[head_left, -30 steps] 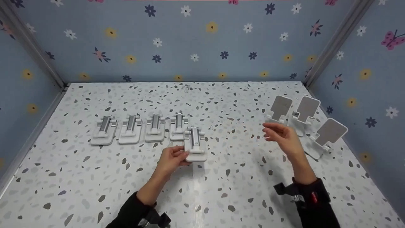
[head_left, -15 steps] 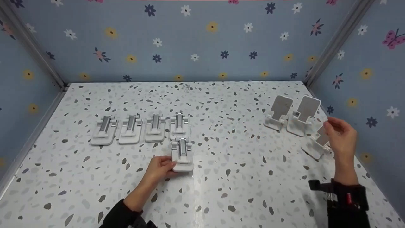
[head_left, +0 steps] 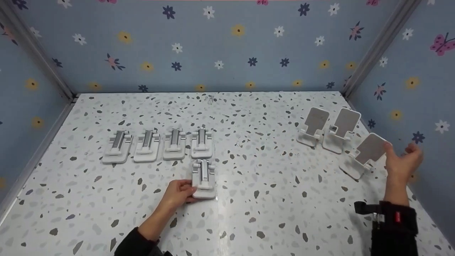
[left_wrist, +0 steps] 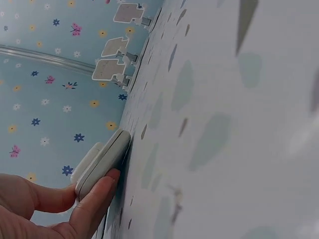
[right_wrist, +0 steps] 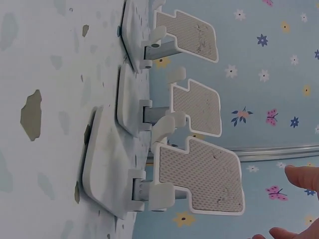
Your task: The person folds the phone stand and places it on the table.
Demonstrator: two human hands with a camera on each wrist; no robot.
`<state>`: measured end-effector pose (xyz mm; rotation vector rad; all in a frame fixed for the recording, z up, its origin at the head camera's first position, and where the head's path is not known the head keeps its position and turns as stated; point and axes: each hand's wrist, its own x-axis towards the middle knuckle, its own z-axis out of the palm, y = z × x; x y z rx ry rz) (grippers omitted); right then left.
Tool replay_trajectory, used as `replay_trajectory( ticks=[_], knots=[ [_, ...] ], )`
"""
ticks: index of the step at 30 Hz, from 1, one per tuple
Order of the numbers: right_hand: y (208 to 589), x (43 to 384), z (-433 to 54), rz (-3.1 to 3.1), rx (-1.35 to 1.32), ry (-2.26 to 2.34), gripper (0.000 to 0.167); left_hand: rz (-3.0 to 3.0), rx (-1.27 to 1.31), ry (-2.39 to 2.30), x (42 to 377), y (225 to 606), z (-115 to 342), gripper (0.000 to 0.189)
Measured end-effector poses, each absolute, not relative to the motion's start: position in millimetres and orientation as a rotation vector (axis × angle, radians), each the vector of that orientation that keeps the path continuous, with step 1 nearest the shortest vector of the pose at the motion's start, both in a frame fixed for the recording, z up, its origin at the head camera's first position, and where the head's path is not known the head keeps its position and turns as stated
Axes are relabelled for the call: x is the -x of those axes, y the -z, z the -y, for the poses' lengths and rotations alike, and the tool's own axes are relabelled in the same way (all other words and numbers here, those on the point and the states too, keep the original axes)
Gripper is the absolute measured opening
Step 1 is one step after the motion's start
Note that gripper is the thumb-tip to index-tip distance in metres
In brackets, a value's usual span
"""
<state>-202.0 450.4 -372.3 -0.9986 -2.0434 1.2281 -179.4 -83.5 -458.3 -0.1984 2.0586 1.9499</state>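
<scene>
My left hand (head_left: 176, 195) pinches a folded white phone stand (head_left: 204, 183) by its left side, thumb above and fingers beneath. In the left wrist view this stand (left_wrist: 104, 162) leans at a slant close to the table. Behind it lies a row of folded phone stands; the rightmost stand (head_left: 202, 142) is directly beyond the held one. My right hand (head_left: 403, 165) is beside the nearest unfolded phone stand (head_left: 369, 151), its thumb overlapping the plate's edge in the head view. The right wrist view shows a gap between the thumb (right_wrist: 304, 178) and the grey-padded plate (right_wrist: 202, 177).
Two more unfolded stands, a left one (head_left: 316, 122) and a right one (head_left: 344, 124), stand at the back right. Three folded stands (head_left: 146, 147) continue the row leftward. Flower-patterned walls (head_left: 227, 46) enclose the speckled table (head_left: 263, 213) at the back and sides.
My left hand has brought the folded stand leftward and toward the front edge. My right hand has moved right, passing over the nearest unfolded stand to its right side.
</scene>
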Motion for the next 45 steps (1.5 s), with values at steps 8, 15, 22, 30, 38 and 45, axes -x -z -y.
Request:
replay_trajectory(
  ticks=[8, 15, 22, 30, 38, 45],
  knots=[
    [432.9, 228.9, -521.4, 2.021, 1.009, -1.529, 0.054, -2.264, 0.210, -1.724, 177.1, 452.0, 88.2, 0.037],
    [496.3, 251.4, -577.2, 1.910, 0.932, -1.687, 0.023, -2.417, 0.137, -1.593, 177.3, 450.6, 92.4, 0.032],
    [493.1, 249.7, -564.2, 1.832, 0.920, -1.750, 0.010, -2.487, 0.090, -1.560, 175.8, 448.9, 94.3, 0.025],
    [494.2, 252.6, -566.1, 1.743, 0.888, -1.764, 0.014, -2.539, 0.047, -1.532, 173.3, 443.2, 98.0, 0.022],
    [490.7, 266.7, -561.6, 1.725, 0.672, -1.806, 0.036, -2.541, -0.036, -1.604, 176.4, 423.9, 93.8, 0.027],
    [433.0, 251.6, -473.0, 1.667, 0.351, -2.007, 0.026, -2.555, -0.198, -1.660, 183.8, 406.5, 72.7, 0.028]
  ],
)
